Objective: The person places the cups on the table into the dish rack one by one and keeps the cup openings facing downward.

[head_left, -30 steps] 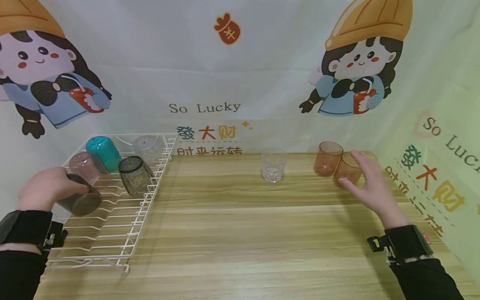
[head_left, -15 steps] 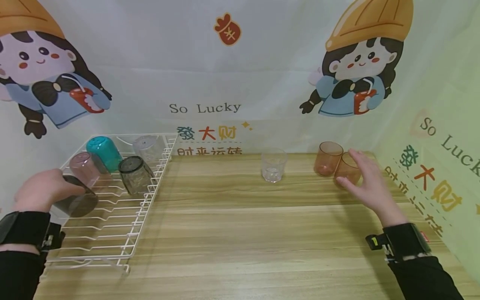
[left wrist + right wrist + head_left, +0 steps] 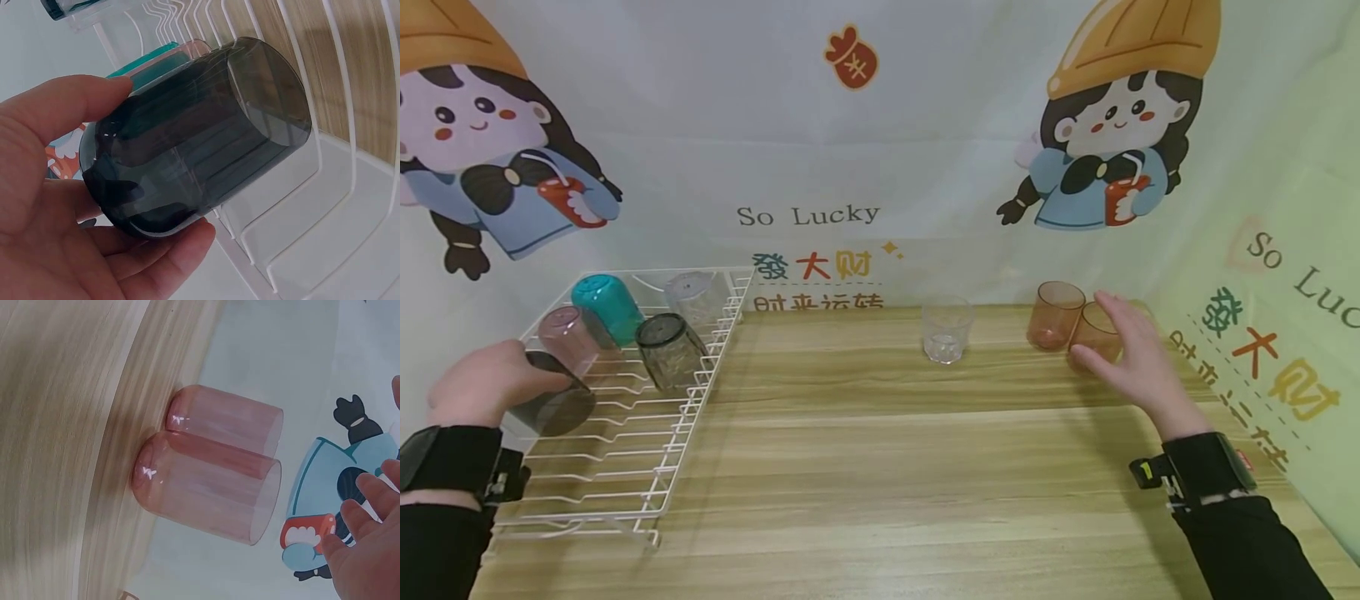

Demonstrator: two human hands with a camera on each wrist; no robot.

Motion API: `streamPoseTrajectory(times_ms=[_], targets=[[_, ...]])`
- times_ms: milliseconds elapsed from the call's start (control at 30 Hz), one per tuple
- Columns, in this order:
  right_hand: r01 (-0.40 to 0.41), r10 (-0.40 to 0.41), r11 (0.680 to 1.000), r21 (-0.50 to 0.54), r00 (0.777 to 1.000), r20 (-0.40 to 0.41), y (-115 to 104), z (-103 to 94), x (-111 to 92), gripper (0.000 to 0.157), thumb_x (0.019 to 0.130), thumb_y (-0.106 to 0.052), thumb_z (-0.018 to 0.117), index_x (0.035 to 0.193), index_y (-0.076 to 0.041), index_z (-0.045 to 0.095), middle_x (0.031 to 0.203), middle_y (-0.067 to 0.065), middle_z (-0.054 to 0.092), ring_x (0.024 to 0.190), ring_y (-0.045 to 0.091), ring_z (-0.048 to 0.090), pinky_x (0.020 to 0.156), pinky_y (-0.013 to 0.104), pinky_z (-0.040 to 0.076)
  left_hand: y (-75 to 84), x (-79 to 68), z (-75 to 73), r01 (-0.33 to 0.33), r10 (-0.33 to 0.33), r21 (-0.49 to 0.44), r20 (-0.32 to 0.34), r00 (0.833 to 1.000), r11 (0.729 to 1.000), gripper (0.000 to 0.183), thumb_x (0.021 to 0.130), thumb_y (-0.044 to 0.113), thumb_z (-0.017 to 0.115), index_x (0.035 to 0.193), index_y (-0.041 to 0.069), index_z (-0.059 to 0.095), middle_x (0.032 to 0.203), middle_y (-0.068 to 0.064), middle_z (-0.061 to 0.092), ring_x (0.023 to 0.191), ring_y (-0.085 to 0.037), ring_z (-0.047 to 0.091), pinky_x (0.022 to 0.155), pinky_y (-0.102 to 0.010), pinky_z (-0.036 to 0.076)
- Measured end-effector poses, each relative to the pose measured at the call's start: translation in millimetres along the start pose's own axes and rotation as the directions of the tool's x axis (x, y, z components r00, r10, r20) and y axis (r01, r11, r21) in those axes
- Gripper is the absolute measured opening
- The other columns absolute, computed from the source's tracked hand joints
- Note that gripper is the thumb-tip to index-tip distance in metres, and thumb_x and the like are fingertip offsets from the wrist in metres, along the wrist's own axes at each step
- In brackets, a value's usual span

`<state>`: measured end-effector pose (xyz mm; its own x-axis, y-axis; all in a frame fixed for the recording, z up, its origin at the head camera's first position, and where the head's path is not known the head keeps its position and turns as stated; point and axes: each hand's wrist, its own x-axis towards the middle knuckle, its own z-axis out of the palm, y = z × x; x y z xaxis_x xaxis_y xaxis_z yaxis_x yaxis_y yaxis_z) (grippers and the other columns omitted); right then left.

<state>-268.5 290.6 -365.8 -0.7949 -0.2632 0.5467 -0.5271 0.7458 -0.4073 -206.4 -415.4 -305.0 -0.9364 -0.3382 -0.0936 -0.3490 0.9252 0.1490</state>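
My left hand grips a dark grey see-through glass over the left side of a white wire rack. In the left wrist view this glass is tilted, with its mouth towards the wires and its rounded base in the palm, between thumb and fingers. On the right, my right hand is held with fingers spread beside the nearer of two orange-pink glasses. The right wrist view shows a gap between this glass and the fingertips. Its twin, the other orange-pink glass, stands upright against it.
Upside down on the rack are a pink glass, a teal glass, a dark ribbed glass and a clear one. A clear tumbler stands upright at the wooden table's back, before a printed cloth.
Over the last second my left hand has shifted slightly left with the dark grey glass. My right hand has moved only a little, staying by the orange-pink glasses.
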Motion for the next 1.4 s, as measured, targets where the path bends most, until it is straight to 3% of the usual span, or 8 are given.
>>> streamPoseTrajectory(times_ms=[633,1000,1400], targets=[[-0.018,0.018,1.0,-0.017,0.999,0.027,8.0,-2.0,11.8,0.075,0.084,-0.026,0.067,0.141,0.007,0.031,0.14,0.029,0.032,0.131,0.042,0.021,0.106,0.055,0.018,-0.5,1.2,-2.7,-0.019,0.02,-0.033,0.021,1.0,0.999,0.064,0.076,0.041,0.068,0.088,-0.017,0.042,0.071,-0.021,0.047,0.063,-0.032,0.046,0.048,-0.037,0.044],[-0.061,0.067,0.995,-0.079,0.996,0.065,14.8,0.4,12.6,0.078,0.083,-0.026,0.069,0.142,0.006,0.03,0.141,0.029,0.031,0.131,0.042,0.02,0.105,0.057,0.019,-3.7,1.2,-1.4,-0.046,0.046,0.0,-0.092,0.995,0.999,0.069,0.075,0.044,0.069,0.086,-0.019,0.042,0.069,-0.024,0.046,0.061,-0.035,0.046,0.046,-0.04,0.045],[-0.015,0.027,0.982,-0.187,0.998,0.063,25.8,10.0,10.0,0.078,0.078,-0.025,0.072,0.138,0.01,0.034,0.135,0.032,0.037,0.125,0.046,0.027,0.104,0.056,0.021,-1.6,-5.4,-0.4,-0.067,0.067,0.009,-0.178,0.982,0.998,0.084,0.071,0.056,0.068,0.093,-0.02,0.04,0.072,-0.028,0.044,0.064,-0.039,0.045,0.045,-0.043,0.043]])
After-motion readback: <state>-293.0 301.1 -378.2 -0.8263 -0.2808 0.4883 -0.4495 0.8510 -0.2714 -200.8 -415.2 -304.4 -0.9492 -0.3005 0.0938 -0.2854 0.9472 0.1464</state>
